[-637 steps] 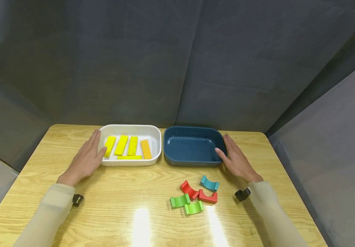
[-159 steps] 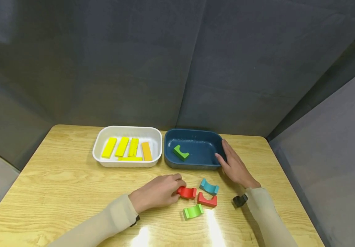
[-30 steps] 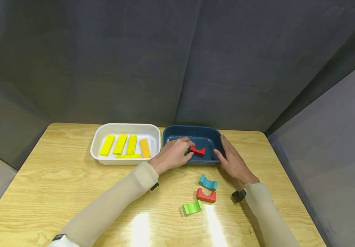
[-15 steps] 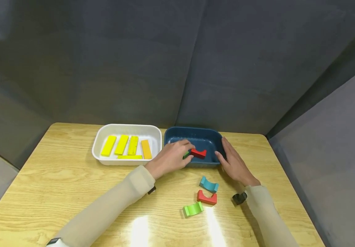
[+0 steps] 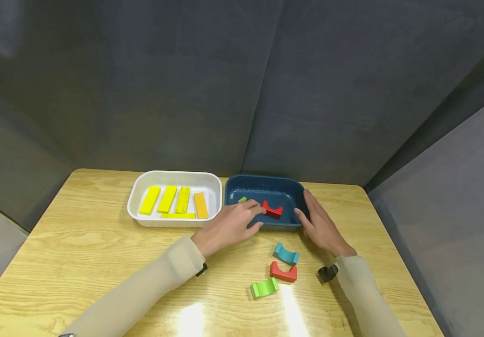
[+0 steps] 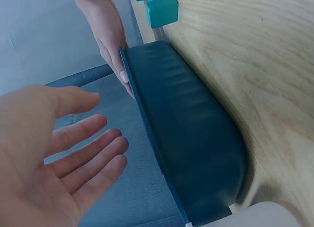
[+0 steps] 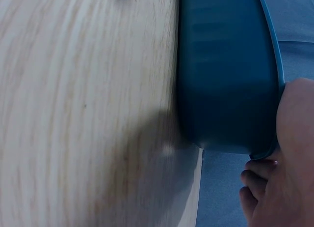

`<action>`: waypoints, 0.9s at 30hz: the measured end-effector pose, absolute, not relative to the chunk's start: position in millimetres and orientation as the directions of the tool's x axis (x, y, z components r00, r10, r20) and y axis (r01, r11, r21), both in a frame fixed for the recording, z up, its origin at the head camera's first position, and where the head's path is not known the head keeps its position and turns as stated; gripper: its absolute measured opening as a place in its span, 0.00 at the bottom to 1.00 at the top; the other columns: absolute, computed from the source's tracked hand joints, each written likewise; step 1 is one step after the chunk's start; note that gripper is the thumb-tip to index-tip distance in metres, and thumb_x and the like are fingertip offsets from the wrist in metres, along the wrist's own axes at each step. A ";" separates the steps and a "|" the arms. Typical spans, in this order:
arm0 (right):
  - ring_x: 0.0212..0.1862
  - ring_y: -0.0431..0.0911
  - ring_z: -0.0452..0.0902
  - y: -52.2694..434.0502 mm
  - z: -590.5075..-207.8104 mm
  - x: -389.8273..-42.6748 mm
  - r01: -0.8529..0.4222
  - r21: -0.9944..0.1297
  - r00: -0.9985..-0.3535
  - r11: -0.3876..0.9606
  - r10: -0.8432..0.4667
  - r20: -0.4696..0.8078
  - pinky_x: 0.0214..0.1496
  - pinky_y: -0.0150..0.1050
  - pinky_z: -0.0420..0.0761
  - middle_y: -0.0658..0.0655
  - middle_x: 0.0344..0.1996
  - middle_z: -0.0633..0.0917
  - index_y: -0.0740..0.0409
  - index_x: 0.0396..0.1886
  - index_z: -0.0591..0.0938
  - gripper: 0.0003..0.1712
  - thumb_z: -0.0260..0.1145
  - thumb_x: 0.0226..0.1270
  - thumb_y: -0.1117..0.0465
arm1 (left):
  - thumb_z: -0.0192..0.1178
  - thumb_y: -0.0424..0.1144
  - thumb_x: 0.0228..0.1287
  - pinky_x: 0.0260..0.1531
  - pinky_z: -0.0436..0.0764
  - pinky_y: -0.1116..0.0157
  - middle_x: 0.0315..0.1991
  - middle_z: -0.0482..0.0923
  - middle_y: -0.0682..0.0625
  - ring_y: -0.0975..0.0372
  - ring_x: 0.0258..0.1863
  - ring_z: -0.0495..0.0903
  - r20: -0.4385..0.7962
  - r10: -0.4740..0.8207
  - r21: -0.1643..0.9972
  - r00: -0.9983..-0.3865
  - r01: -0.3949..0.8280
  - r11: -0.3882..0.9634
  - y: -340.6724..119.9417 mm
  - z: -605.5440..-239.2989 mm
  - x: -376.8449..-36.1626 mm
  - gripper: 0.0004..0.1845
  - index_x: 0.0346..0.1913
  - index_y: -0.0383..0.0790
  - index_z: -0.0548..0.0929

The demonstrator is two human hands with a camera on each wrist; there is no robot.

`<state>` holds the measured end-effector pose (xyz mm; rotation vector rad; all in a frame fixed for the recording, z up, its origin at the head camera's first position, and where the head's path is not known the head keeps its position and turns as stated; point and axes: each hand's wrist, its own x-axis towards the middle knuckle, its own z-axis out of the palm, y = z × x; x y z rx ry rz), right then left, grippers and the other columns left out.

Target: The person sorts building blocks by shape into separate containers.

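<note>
A dark blue tray [image 5: 292, 189] holds a red arch block [image 5: 272, 209] and a green block [image 5: 242, 199] half hidden behind my left hand [image 5: 255, 216]. That hand hovers open over the tray's front rim, just left of the red block, holding nothing. In the left wrist view its palm [image 6: 54, 163] is spread beside the tray wall [image 6: 196, 138]. My right hand [image 5: 309, 210] lies flat against the tray's right end, also seen at the tray's rim [image 7: 265, 153] in the right wrist view. On the table lie a teal arch [image 5: 286, 254], a red arch [image 5: 283, 272] and a green arch [image 5: 264, 287].
A white tray [image 5: 174, 175] with several yellow planks [image 5: 167, 199] stands left of the blue one. Grey fabric walls close in the wooden table [image 5: 77, 243] at the back and right. Glare spots lie on the near table edge.
The left hand has let go of the red arch, which now lies in the blue tray, and has drawn back slightly toward the front rim. The right hand stays put.
</note>
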<state>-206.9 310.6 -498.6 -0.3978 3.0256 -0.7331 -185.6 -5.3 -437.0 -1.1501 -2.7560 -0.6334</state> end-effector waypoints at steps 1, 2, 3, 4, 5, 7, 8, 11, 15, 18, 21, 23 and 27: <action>0.87 0.64 0.44 310.4 -498.2 -206.7 -0.242 -0.450 -0.968 0.859 -0.244 0.056 0.85 0.66 0.50 0.60 0.88 0.45 0.59 0.89 0.44 0.46 0.50 0.89 0.42 | 0.68 0.46 0.76 0.52 0.89 0.63 0.62 0.84 0.47 0.58 0.54 0.86 0.242 0.662 0.337 -0.709 0.701 0.628 -5.9 -437.1 -184.9 0.21 0.66 0.43 0.87; 0.87 0.64 0.44 310.2 -497.8 -206.5 -0.241 -0.450 -0.969 0.860 -0.243 0.055 0.85 0.66 0.50 0.60 0.88 0.45 0.59 0.89 0.44 0.46 0.51 0.89 0.43 | 0.68 0.46 0.76 0.52 0.89 0.63 0.62 0.84 0.47 0.58 0.54 0.86 0.250 0.663 0.334 -0.705 0.706 0.625 -6.6 -437.1 -184.1 0.21 0.66 0.42 0.87; 0.87 0.64 0.44 310.0 -497.5 -206.3 -0.241 -0.450 -0.969 0.860 -0.243 0.055 0.85 0.66 0.50 0.60 0.88 0.45 0.59 0.89 0.44 0.46 0.51 0.89 0.44 | 0.69 0.45 0.76 0.52 0.89 0.63 0.62 0.84 0.46 0.58 0.54 0.87 0.256 0.664 0.334 -0.702 0.709 0.621 -7.5 -436.8 -183.0 0.21 0.66 0.42 0.87; 0.87 0.64 0.44 309.7 -497.2 -206.2 -0.240 -0.451 -0.969 0.859 -0.242 0.054 0.85 0.66 0.50 0.60 0.88 0.45 0.59 0.89 0.44 0.45 0.52 0.89 0.44 | 0.69 0.45 0.76 0.52 0.89 0.63 0.62 0.85 0.46 0.58 0.53 0.87 0.263 0.665 0.334 -0.699 0.713 0.617 -8.4 -436.5 -181.9 0.20 0.65 0.42 0.87; 0.87 0.64 0.44 309.6 -496.8 -206.0 -0.240 -0.451 -0.969 0.860 -0.243 0.053 0.85 0.66 0.50 0.60 0.88 0.45 0.59 0.89 0.44 0.45 0.52 0.89 0.45 | 0.69 0.45 0.76 0.51 0.89 0.63 0.61 0.85 0.46 0.58 0.53 0.87 0.269 0.667 0.333 -0.695 0.717 0.613 -9.3 -436.1 -180.6 0.20 0.65 0.41 0.87; 0.87 0.64 0.44 309.6 -497.1 -205.9 -0.242 -0.451 -0.968 0.859 -0.244 0.054 0.85 0.66 0.50 0.60 0.88 0.45 0.59 0.89 0.43 0.45 0.52 0.89 0.45 | 0.69 0.45 0.76 0.50 0.89 0.64 0.60 0.85 0.46 0.59 0.51 0.87 0.281 0.670 0.335 -0.687 0.724 0.603 -11.0 -435.5 -177.9 0.20 0.64 0.41 0.87; 0.86 0.64 0.44 309.6 -497.2 -205.9 -0.243 -0.452 -0.968 0.858 -0.245 0.055 0.85 0.66 0.50 0.60 0.88 0.45 0.59 0.89 0.44 0.45 0.52 0.89 0.45 | 0.69 0.45 0.76 0.51 0.89 0.64 0.60 0.85 0.46 0.59 0.51 0.87 0.285 0.672 0.339 -0.684 0.727 0.597 -11.7 -435.5 -176.5 0.20 0.64 0.41 0.87; 0.86 0.64 0.44 309.6 -497.6 -205.8 -0.246 -0.453 -0.967 0.857 -0.247 0.059 0.85 0.66 0.50 0.60 0.88 0.45 0.59 0.89 0.43 0.45 0.51 0.89 0.43 | 0.69 0.44 0.76 0.51 0.89 0.63 0.60 0.85 0.47 0.59 0.51 0.87 0.288 0.672 0.354 -0.682 0.728 0.587 -13.7 -435.4 -171.2 0.20 0.64 0.41 0.87; 0.87 0.63 0.44 309.7 -497.7 -205.6 -0.246 -0.450 -0.967 0.859 -0.247 0.057 0.85 0.66 0.50 0.60 0.88 0.45 0.59 0.89 0.44 0.46 0.50 0.89 0.42 | 0.69 0.45 0.76 0.47 0.90 0.63 0.60 0.86 0.47 0.58 0.52 0.88 0.295 0.671 0.373 -0.680 0.729 0.574 -17.1 -434.8 -162.7 0.19 0.63 0.42 0.88; 0.87 0.62 0.43 310.0 -497.9 -205.7 -0.242 -0.447 -0.968 0.861 -0.244 0.054 0.85 0.65 0.50 0.60 0.88 0.45 0.59 0.89 0.43 0.46 0.49 0.89 0.41 | 0.69 0.46 0.75 0.41 0.91 0.65 0.60 0.86 0.47 0.59 0.52 0.89 0.309 0.671 0.381 -0.673 0.735 0.561 -19.4 -435.8 -157.2 0.18 0.62 0.43 0.88; 0.87 0.63 0.43 309.9 -497.9 -206.0 -0.242 -0.448 -0.968 0.860 -0.243 0.057 0.85 0.65 0.50 0.60 0.88 0.45 0.59 0.89 0.43 0.46 0.50 0.89 0.41 | 0.70 0.46 0.75 0.40 0.90 0.67 0.60 0.87 0.48 0.59 0.52 0.89 0.314 0.675 0.379 -0.668 0.740 0.555 -21.1 -438.2 -152.8 0.18 0.61 0.43 0.89; 0.87 0.63 0.44 309.7 -497.8 -206.2 -0.243 -0.450 -0.968 0.859 -0.243 0.059 0.85 0.65 0.50 0.60 0.88 0.45 0.59 0.89 0.44 0.46 0.50 0.89 0.42 | 0.70 0.45 0.74 0.40 0.90 0.67 0.59 0.87 0.48 0.59 0.51 0.89 0.311 0.678 0.388 -0.667 0.740 0.550 -22.2 -440.2 -149.8 0.18 0.61 0.42 0.89; 0.87 0.63 0.44 309.8 -497.9 -206.0 -0.245 -0.455 -0.968 0.856 -0.243 0.064 0.85 0.65 0.50 0.60 0.88 0.46 0.59 0.89 0.44 0.46 0.51 0.89 0.42 | 0.71 0.43 0.73 0.42 0.89 0.67 0.57 0.87 0.47 0.58 0.49 0.89 0.300 0.687 0.421 -0.662 0.738 0.528 -23.8 -443.8 -143.4 0.18 0.61 0.41 0.89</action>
